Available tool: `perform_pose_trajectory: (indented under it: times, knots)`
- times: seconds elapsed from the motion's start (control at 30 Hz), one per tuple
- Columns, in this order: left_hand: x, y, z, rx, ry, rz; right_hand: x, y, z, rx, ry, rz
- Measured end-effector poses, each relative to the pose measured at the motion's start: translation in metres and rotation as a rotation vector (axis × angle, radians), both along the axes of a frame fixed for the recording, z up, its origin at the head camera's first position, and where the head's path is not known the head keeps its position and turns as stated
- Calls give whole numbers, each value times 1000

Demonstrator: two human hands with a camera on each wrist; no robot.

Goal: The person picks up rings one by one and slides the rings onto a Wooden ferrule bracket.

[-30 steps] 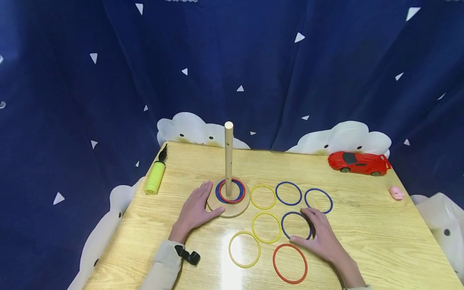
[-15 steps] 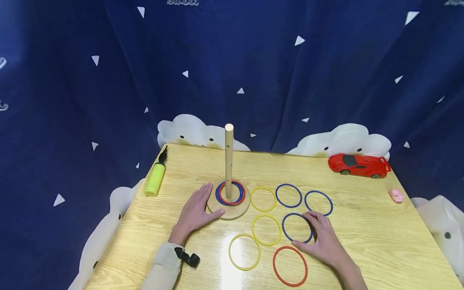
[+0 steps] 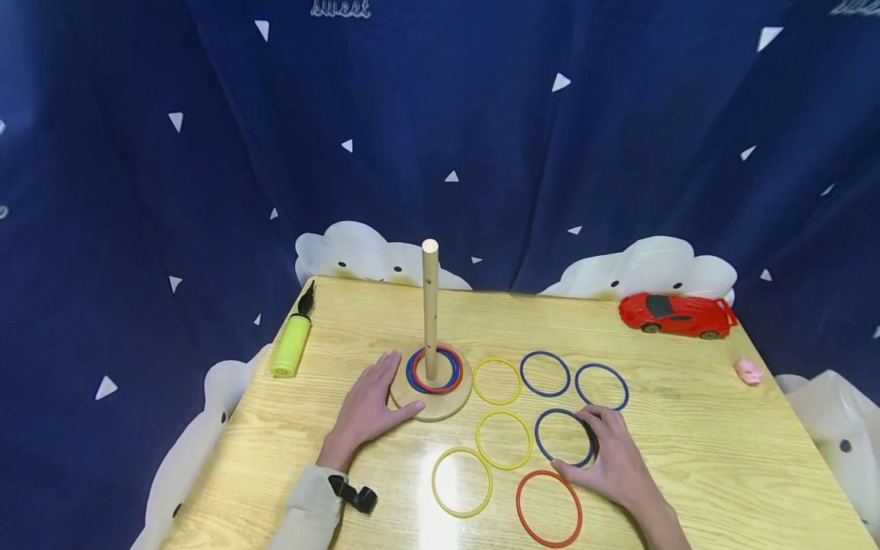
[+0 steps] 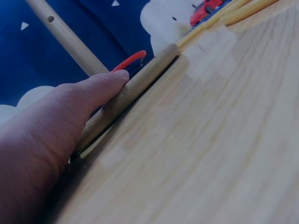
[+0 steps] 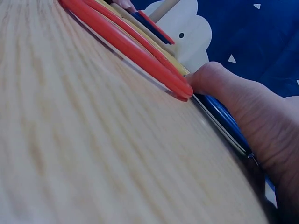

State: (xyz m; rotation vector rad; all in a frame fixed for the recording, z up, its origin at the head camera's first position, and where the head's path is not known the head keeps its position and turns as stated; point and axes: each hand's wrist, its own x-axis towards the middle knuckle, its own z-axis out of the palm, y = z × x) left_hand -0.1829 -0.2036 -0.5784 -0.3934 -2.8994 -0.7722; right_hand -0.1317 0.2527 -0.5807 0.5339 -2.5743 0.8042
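1. Left hand (image 3: 367, 409) lies flat and relaxed, thumb against the peg base (image 3: 431, 393).
2. Right hand (image 3: 614, 457) curls onto the blue ring (image 3: 564, 437) on the counter (image 3: 722, 458), pinching it, I'd say.
3. Judgement: pick-up under way; next, lift it over the peg (image 3: 429, 305).

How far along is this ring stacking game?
Two rings, one blue and one red, already lie round the peg. The right hand is at a blue ring on the table; the left hand rests against the base. Seven rings lie loose.
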Motion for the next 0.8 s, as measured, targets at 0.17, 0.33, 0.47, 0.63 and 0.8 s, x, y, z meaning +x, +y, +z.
perform_pose_trajectory:
  times: [0.17, 0.33, 0.47, 0.63, 0.8]
  knots:
    - [2, 0, -1, 2, -6, 4, 1, 0, -1, 4, -6, 4]
    - [2, 0, -1, 3, -6, 4, 2, 1, -2, 1, -7, 8]
    - [2, 0, -1, 8, -5, 2, 2, 1, -2, -14, 1, 15]
    - [2, -1, -1, 13, -6, 1, 1, 1, -1, -21, -4, 20]
    - [1, 0, 0, 10, -9, -3, 2, 2, 6, -28, -36, 11]
